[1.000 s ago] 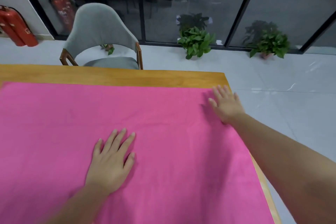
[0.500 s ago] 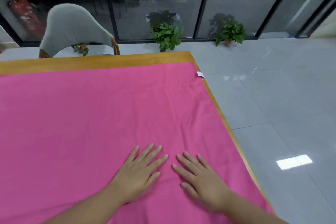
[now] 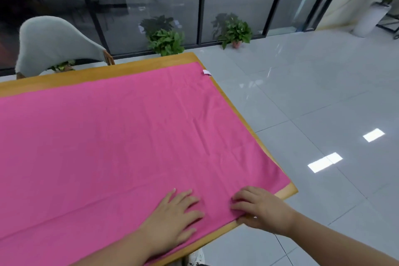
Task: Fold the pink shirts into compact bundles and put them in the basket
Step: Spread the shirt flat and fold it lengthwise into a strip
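A large pink shirt (image 3: pixel 112 144) lies spread flat over most of the wooden table (image 3: pixel 288 192), with a small white tag (image 3: pixel 206 72) at its far right corner. My left hand (image 3: pixel 172 220) rests flat on the cloth near its near edge, fingers straight. My right hand (image 3: pixel 259 208) sits at the near right corner of the cloth, its fingers curled and pinching the pink edge. No basket is in view.
A grey chair (image 3: pixel 54 45) stands behind the table's far left side. Two potted plants (image 3: pixel 166 39) (image 3: pixel 235 32) stand on the floor by the glass wall. Grey tiled floor (image 3: pixel 323 103) lies to the right of the table.
Both hands have slid toward the near right corner of the cloth. The right hand went from lying flat to curling its fingers on the edge. The view has swung right.
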A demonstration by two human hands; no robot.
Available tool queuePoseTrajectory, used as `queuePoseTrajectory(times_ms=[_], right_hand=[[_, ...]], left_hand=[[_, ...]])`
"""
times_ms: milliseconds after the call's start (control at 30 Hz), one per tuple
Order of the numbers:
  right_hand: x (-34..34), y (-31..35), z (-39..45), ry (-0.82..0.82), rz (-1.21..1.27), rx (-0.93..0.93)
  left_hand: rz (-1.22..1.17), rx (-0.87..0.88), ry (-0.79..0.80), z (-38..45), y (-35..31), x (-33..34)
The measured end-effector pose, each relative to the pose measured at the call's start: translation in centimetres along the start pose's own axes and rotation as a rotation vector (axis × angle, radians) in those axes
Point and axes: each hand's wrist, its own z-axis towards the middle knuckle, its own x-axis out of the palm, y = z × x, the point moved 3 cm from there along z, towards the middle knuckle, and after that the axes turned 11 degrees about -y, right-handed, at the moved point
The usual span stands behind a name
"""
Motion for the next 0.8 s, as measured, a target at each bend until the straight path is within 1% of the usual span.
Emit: queuePoseTrajectory(times_ms=[67, 133, 167, 233, 267, 367, 433, 500, 567, 633, 733, 800], right_hand=[[-0.1, 0.2, -0.1, -0.013, -0.021, -0.033], [-0.1, 0.4, -0.2, -0.002, -0.061, -0.053], [-0.1, 0.5, -0.1, -0.010, -0.080, -0.043], [-0.3, 0.6, 0.5, -0.036, -0.116, 0.017], [-0.5, 0.7, 1.0, -0.055, -0.136, 0.055], [-1.5, 1.3, 2.6, -0.112, -0.175, 0.126], [-1.9, 1.4, 3.2, -0.114, -0.212, 0.128], [-1.7, 1.4, 3.1, -0.097, -0.228, 0.131], [-1.3, 1.1, 2.3, -0.069, -0.257, 0.151], [-1.3, 0.6, 1.7, -0.077, -0.339, 0.201], [-2.0, -0.7, 2.0, -0.149, -0.411, 0.330], [-2.7, -1.9, 2.4, -0.157, -0.430, 0.417]], left_hand=[[-0.029, 0.005, -0.036, 0.7, -0.8, -0.4], [-0.005, -0.012, -0.012, 1.2, -1.5, -0.4], [-0.001, -0.025, 0.012, 1.6, -1.9, -0.5], [0.012, -0.069, -0.007, 2.3, -3.1, -1.2], [0.010, -0.123, 0.002, 2.5, -3.6, -1.5], [0.061, -0.259, 0.100, 2.4, -4.2, -1.2], [0.072, -0.323, 0.143, 1.8, -3.9, -1.3], [0.019, -0.436, 0.156, 0.9, -2.7, -1.4], [-0.023, -0.534, 0.132, 0.4, -1.2, -1.9], [-0.072, -0.582, 0.067, 0.4, -0.1, -2.5], [-0.137, -0.598, -0.035, 0.2, 0.7, -3.2], [-0.139, -0.586, -0.064, -0.3, 1.0, -3.6]])
